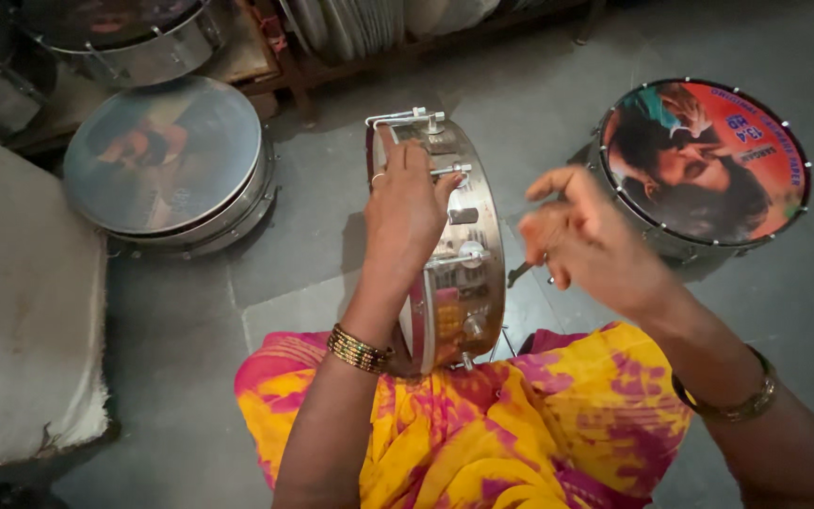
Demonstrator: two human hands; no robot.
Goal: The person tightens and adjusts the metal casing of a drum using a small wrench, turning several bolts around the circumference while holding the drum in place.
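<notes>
Our left hand (405, 203) clamped metal frame drum (459, 247) upright on lap; right hand (588, 238) hovered beside it, fingers apart, blurred. We judged drum could tip: single-hand hold.

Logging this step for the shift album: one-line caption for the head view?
Left hand steadies a metal-rimmed drum on edge; right hand hovers beside it.

bare floor (332, 226) between flanking drums (167, 165)
</notes>
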